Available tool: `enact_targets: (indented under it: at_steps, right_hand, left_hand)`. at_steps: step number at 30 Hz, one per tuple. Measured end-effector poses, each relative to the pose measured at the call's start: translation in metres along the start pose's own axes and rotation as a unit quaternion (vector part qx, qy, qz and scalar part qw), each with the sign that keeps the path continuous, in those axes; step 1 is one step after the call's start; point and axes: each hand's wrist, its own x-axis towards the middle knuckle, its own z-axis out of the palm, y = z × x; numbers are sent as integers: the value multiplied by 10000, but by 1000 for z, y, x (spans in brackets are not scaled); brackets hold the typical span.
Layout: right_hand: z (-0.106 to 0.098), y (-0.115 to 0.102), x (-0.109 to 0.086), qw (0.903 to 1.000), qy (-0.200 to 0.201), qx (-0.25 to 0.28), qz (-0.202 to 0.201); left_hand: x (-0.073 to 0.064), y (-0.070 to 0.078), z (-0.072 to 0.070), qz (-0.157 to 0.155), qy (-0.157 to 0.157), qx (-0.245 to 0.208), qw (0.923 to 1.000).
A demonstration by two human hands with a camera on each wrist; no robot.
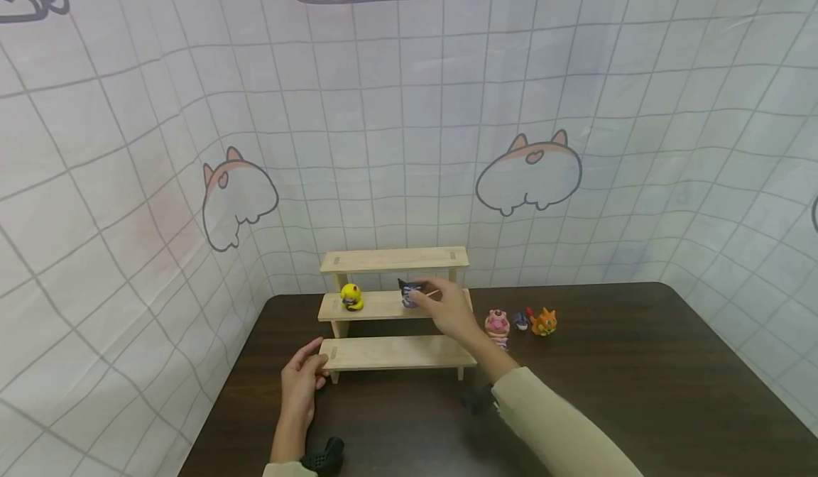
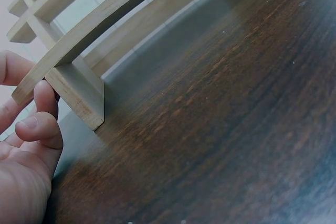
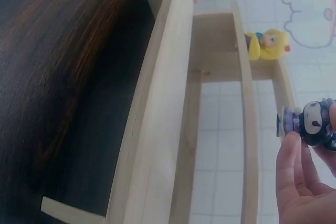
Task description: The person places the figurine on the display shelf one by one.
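Observation:
A three-tier wooden display stand (image 1: 396, 353) stands on the dark table. My left hand (image 1: 302, 385) grips the left end of its lowest step, fingers and thumb bent at the board's edge (image 2: 31, 82). My right hand (image 1: 450, 310) pinches a black-and-purple figurine (image 1: 410, 294) between thumb and fingers. In the right wrist view, the figurine (image 3: 314, 121) is upright relative to the stand, its base a little above the middle step. A yellow figurine (image 1: 351, 297) sits on that step's left end; the right wrist view shows the yellow figurine (image 3: 269, 44) as well.
Right of the stand, a pink figurine (image 1: 497, 324), a small dark blue figurine (image 1: 520, 321) and an orange figurine (image 1: 544, 322) stand on the table (image 1: 607, 377). A white gridded cloth (image 1: 415, 143) with animal drawings hangs behind and at both sides.

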Motion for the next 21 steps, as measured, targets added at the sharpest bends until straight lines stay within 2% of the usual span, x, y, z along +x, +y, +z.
enact_targets:
  at_steps: [14, 21]
  right_hand:
    - [17, 0, 12, 9999, -58, -74, -102]
    - [25, 1, 17, 9999, -77, -136, -51]
  left_hand:
    - [0, -1, 2, 37, -90, -50, 9999]
    - [0, -1, 1, 5, 39, -61, 10000]
